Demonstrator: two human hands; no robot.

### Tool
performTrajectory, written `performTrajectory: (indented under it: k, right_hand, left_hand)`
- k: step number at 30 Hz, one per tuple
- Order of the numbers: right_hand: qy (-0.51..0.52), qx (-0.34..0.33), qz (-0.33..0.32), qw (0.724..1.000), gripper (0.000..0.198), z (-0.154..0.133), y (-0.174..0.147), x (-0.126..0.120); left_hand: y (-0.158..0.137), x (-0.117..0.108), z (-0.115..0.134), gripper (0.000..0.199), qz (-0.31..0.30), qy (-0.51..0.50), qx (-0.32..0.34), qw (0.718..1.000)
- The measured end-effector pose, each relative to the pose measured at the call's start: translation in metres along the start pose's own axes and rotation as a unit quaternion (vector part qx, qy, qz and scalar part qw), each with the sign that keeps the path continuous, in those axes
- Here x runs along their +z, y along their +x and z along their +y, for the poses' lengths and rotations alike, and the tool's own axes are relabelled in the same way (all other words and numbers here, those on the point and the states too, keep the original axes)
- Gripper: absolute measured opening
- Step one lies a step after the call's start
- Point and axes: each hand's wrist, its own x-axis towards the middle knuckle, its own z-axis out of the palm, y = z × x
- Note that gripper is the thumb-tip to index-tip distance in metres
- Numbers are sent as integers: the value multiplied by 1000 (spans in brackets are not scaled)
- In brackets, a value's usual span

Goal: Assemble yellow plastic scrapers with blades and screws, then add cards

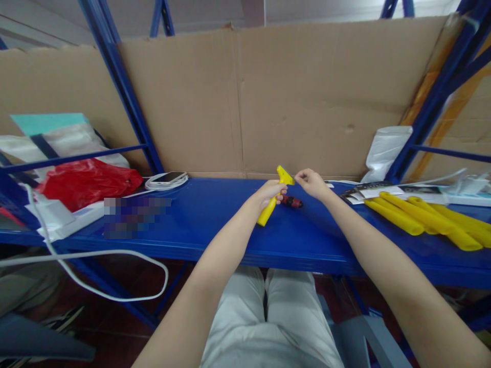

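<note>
My left hand [271, 193] is wrapped round the handle of a yellow scraper-like tool [264, 216], its wide head [285, 176] pointing up and away from me. At the right end of that head is my right hand [310, 183], with fingertips pinched together close to the edge. Whatever the pinch holds is too small to make out. On the blue shelf top just behind and beneath the hands lies a red and black tool [293, 202], partly hidden by my left hand.
Several yellow tubular handles [425, 217] lie at the right of the blue shelf top [215, 214], near a white pouch [385, 153]. To the left are a phone [171, 177], coiled white cable, a red plastic bag [90, 181] and a white power strip [82, 220]. Cardboard [307, 92] stands behind.
</note>
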Motion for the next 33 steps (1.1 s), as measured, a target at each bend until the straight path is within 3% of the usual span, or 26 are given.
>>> performTrajectory:
  k: [9, 16, 23, 30, 33]
  right_hand:
    - [64, -10, -7, 998, 8, -6, -3, 3]
    - [108, 59, -19, 992, 7, -13, -5, 2]
    - [222, 200, -33, 954, 5, -25, -8, -2]
    - [227, 200, -30, 953, 5, -25, -7, 2]
    - [243, 214, -15, 946, 14, -22, -6, 4]
  left_hand:
    - [6, -2, -3, 16, -29, -95, -36, 994]
    - [7, -3, -5, 16, -40, -115, -40, 992]
    - [8, -4, -5, 16, -55, -123, -32, 990]
    - [4, -2, -3, 16, -46, -121, -31, 991]
    - [4, -2, -2, 17, -51, -130, -27, 990]
